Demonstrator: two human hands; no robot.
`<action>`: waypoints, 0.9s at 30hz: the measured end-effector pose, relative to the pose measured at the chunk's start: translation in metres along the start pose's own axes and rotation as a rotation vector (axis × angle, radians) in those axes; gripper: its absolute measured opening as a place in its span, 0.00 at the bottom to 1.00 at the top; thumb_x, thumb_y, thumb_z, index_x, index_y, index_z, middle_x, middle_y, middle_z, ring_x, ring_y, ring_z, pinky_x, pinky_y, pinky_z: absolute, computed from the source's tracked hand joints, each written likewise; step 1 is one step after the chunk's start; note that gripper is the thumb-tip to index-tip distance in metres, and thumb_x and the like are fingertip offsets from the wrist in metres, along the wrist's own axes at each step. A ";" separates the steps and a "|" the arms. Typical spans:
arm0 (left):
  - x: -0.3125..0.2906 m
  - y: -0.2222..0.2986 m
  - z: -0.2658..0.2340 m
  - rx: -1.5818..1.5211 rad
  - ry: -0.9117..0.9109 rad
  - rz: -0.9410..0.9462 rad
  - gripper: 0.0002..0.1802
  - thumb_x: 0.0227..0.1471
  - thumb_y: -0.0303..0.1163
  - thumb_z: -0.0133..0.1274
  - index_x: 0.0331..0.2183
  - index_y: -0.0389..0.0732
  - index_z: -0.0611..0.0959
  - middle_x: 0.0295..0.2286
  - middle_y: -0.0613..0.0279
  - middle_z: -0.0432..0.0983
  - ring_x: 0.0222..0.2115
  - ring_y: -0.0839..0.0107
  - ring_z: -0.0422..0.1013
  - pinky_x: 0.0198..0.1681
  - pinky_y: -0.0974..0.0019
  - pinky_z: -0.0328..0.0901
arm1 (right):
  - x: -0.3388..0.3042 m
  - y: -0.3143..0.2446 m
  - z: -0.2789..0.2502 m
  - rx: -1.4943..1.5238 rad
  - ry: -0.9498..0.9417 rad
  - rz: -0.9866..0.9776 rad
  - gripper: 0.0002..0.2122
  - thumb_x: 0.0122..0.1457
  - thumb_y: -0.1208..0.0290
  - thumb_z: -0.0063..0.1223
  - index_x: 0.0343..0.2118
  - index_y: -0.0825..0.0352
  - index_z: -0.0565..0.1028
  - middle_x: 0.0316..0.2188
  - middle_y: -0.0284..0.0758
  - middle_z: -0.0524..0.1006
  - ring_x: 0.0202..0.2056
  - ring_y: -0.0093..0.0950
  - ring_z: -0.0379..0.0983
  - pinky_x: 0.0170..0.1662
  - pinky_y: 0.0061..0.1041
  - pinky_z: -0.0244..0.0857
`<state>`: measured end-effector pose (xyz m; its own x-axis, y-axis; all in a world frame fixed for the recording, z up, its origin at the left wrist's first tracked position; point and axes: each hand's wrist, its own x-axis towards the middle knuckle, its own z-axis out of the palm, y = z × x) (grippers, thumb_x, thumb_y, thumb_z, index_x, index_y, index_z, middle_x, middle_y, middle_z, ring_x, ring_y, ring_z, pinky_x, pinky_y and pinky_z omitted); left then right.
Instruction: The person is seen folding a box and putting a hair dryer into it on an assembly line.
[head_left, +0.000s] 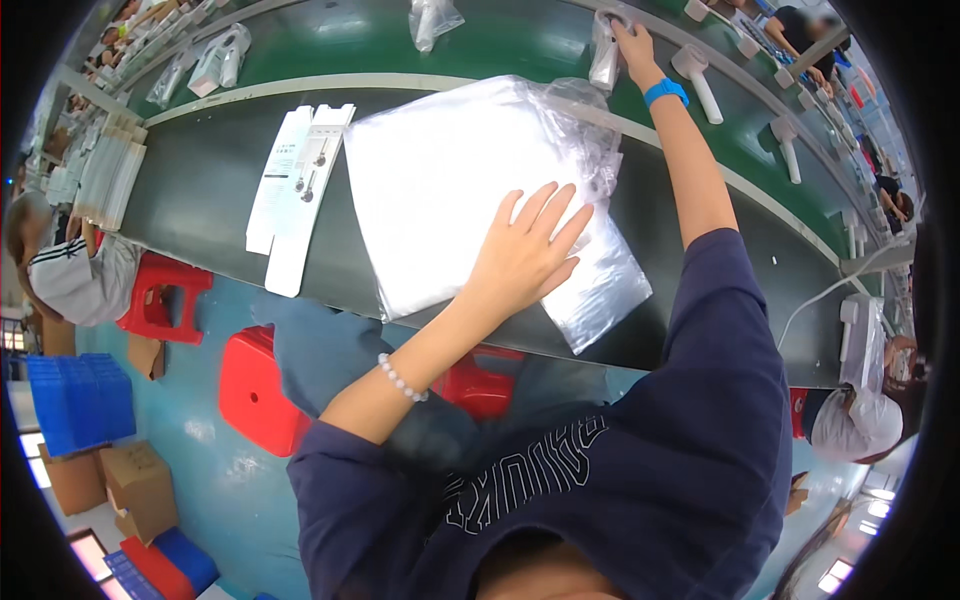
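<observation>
My left hand (pixel 525 250) lies with fingers spread on a thick stack of clear plastic bags (pixel 440 190) on the dark table. Under and beside its fingertips, a smaller silvery pile of plastic bags (pixel 602 290) reaches toward the table's near edge. My right arm stretches far forward over the table's back rail. At the green conveyor, my right hand (pixel 637 50) is closed round the upper end of a white hair-dryer-shaped appliance (pixel 604 62) in a clear bag. Part of its head is hidden by my fingers.
Left of the bags lie flat white printed cartons (pixel 290 190); a carton stack (pixel 108 175) stands farther left. More white appliances (pixel 700 85) sit on the green conveyor (pixel 520 40). Red stools (pixel 262 390) stand below the table, and co-workers sit at both sides.
</observation>
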<state>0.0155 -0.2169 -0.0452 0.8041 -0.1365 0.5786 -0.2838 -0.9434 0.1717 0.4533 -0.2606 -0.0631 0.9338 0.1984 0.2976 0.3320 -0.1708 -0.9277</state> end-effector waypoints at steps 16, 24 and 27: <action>0.023 -0.026 -0.006 -0.732 0.411 -0.707 0.15 0.62 0.33 0.43 0.39 0.36 0.82 0.32 0.57 0.80 0.27 0.75 0.73 0.31 0.71 0.65 | -0.286 -0.122 -0.086 -0.349 -0.889 -0.915 0.21 0.48 0.67 0.59 0.48 0.58 0.74 0.54 0.41 0.67 0.54 0.43 0.62 0.57 0.45 0.54; 0.020 -0.034 -0.035 -0.689 0.775 -0.788 0.23 0.64 0.41 0.40 0.39 0.31 0.80 0.32 0.65 0.76 0.30 0.82 0.64 0.35 0.79 0.58 | -0.307 -0.093 -0.051 -0.747 -0.834 -0.786 0.27 0.56 0.48 0.50 0.59 0.47 0.64 0.65 0.38 0.52 0.65 0.47 0.44 0.61 0.59 0.38; 0.020 -0.031 -0.037 -0.732 0.783 -0.815 0.23 0.64 0.42 0.40 0.38 0.31 0.80 0.33 0.64 0.76 0.31 0.81 0.65 0.36 0.78 0.59 | -0.310 -0.092 -0.041 -0.767 -0.768 -0.761 0.28 0.56 0.47 0.48 0.60 0.46 0.63 0.65 0.37 0.52 0.65 0.46 0.43 0.61 0.60 0.36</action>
<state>0.0210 -0.1793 -0.0090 0.4383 0.8207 0.3666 -0.2809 -0.2624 0.9232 0.1391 -0.3457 -0.0604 0.2542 0.9355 0.2456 0.9634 -0.2224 -0.1499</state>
